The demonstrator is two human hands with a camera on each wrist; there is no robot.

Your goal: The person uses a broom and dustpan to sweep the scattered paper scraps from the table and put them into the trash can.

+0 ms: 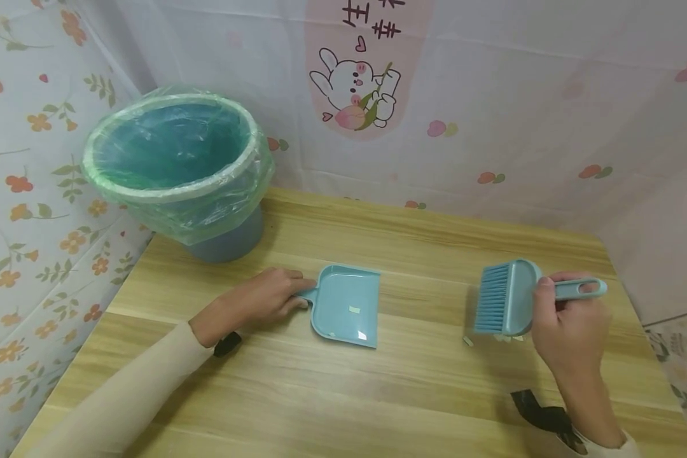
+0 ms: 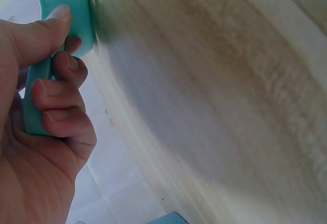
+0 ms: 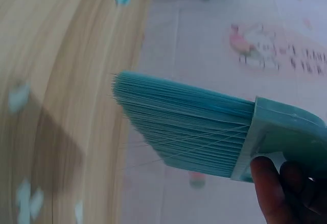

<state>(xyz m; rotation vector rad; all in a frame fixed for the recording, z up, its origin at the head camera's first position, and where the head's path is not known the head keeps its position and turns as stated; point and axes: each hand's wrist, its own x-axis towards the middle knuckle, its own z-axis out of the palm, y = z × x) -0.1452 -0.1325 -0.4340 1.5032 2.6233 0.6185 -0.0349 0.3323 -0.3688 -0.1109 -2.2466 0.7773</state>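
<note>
A light blue dustpan (image 1: 343,296) lies on the wooden table with a few small pale scraps (image 1: 354,310) in its pan. My left hand (image 1: 275,294) grips its short handle, fingers curled round it in the left wrist view. On the right, my right hand (image 1: 572,324) holds a matching blue hand brush (image 1: 521,296) by the base of its handle, bristles pointing left toward the dustpan. The right wrist view shows the bristles (image 3: 184,124) raised over the tabletop. Small pale scraps (image 1: 467,341) lie on the table by and under the brush.
A bin (image 1: 223,245) lined with a green translucent bag (image 1: 229,210) stands at the table's back left corner. Printed white cloth (image 1: 492,114) hangs behind the table. Bare wood (image 1: 423,305) lies between dustpan and brush. Dark straps (image 1: 541,413) hang at both wrists.
</note>
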